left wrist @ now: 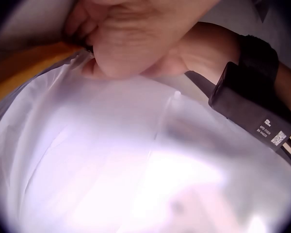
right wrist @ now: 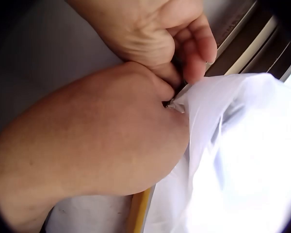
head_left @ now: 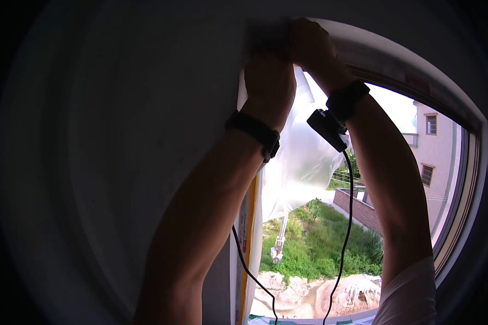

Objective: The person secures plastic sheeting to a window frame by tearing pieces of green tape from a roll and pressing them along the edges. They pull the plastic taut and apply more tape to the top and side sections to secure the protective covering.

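Observation:
Both hands are raised to the upper left corner of a window. A white translucent plastic sheet (head_left: 301,157) hangs below them, its top gathered into a small bunch between the hands. My left hand (right wrist: 136,126) grips that bunch, with its fingertips mostly hidden. Just above, and touching it, my right hand (right wrist: 155,34) has curled fingers and pinches at the sheet's gathered edge. The left wrist view shows the left hand (left wrist: 136,39) in front of the right wrist, the sheet (left wrist: 102,126) spreading underneath. In the head view, the right hand (head_left: 312,43) is in shadow.
A yellow strip (head_left: 250,216) runs down the left window edge beside a dark wall (head_left: 119,135). The window frame (head_left: 472,162) curves along the right. Black cables (head_left: 348,216) hang from the wrist cameras. Outside are grass (head_left: 325,244), rocks and a building (head_left: 436,146).

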{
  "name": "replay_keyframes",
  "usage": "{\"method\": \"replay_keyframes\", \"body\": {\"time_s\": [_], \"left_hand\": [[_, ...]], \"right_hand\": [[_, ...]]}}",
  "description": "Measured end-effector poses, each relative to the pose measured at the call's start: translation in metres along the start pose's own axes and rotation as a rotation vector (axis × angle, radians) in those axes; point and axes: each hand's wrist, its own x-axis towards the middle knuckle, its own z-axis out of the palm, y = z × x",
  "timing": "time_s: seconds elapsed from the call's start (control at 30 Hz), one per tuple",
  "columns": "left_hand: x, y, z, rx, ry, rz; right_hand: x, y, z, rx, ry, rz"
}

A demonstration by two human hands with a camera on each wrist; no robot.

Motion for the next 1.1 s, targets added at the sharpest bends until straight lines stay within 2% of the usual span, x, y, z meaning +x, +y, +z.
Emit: {"method": "replay_keyframes", "body": {"time_s": [0.03,0.1,0.17,0.23,0.3,0.33,0.4,0.43,0.5,0.63,0.7,0.73,0.8,0.83,0.9,0.93,1.0,1.03,1.1], "left_hand": [[0.002,-0.001,0.002,-0.036,0.101,0.037],[0.002,0.000,0.004,-0.004,0.082,0.049],[0.001,0.001,0.006,0.028,0.067,0.062],[0.004,0.001,0.003,-0.097,0.033,0.034],[0.005,0.005,-0.001,-0.057,0.058,0.006],[0.004,0.007,-0.003,-0.018,0.080,-0.023],[0.002,0.005,-0.006,-0.106,0.027,-0.044],[0.002,0.003,-0.007,-0.190,-0.031,-0.068],[0.004,-0.003,-0.007,-0.168,-0.019,-0.047],[0.007,-0.005,-0.005,-0.009,-0.044,-0.050],[0.007,-0.003,-0.009,0.047,-0.102,-0.046],[0.008,-0.002,-0.012,0.102,-0.160,-0.043],[0.008,-0.003,-0.012,0.104,-0.117,-0.042],[0.008,-0.004,-0.012,0.106,-0.075,-0.042],[0.008,-0.004,-0.011,0.150,-0.121,-0.032],[0.007,-0.004,-0.011,0.197,-0.169,-0.025],[0.008,-0.003,-0.010,0.191,-0.161,-0.028],[0.008,-0.002,-0.009,0.183,-0.151,-0.031],[0.008,-0.002,-0.009,0.190,-0.167,-0.019]], "right_hand": [[0.001,0.002,0.000,0.001,-0.004,0.001],[0.001,0.004,-0.001,-0.048,-0.011,-0.033],[-0.002,0.005,-0.003,-0.006,-0.035,0.006],[0.001,0.010,-0.001,0.036,-0.055,0.041],[0.008,0.024,0.005,-0.112,-0.121,-0.300],[0.005,0.016,-0.008,-0.115,-0.118,-0.299],[-0.004,0.002,-0.034,0.392,-0.384,0.125],[-0.005,-0.001,-0.036,0.387,-0.379,0.128],[-0.005,-0.003,-0.035,0.594,-0.355,0.267],[0.007,0.009,-0.020,0.634,-0.362,0.368],[0.007,0.016,-0.012,0.587,-0.361,0.221],[0.008,0.018,-0.008,0.587,-0.361,0.222],[0.007,0.020,-0.006,0.200,-0.335,-0.097],[0.006,0.018,-0.006,0.201,-0.334,-0.095],[0.002,0.011,-0.006,0.335,-0.231,0.122],[-0.001,0.008,-0.008,0.337,-0.233,0.123],[-0.005,0.005,-0.010,0.278,-0.027,0.062],[-0.005,0.005,-0.008,0.280,-0.028,0.063],[-0.006,0.007,-0.001,0.182,0.083,0.068]]}}
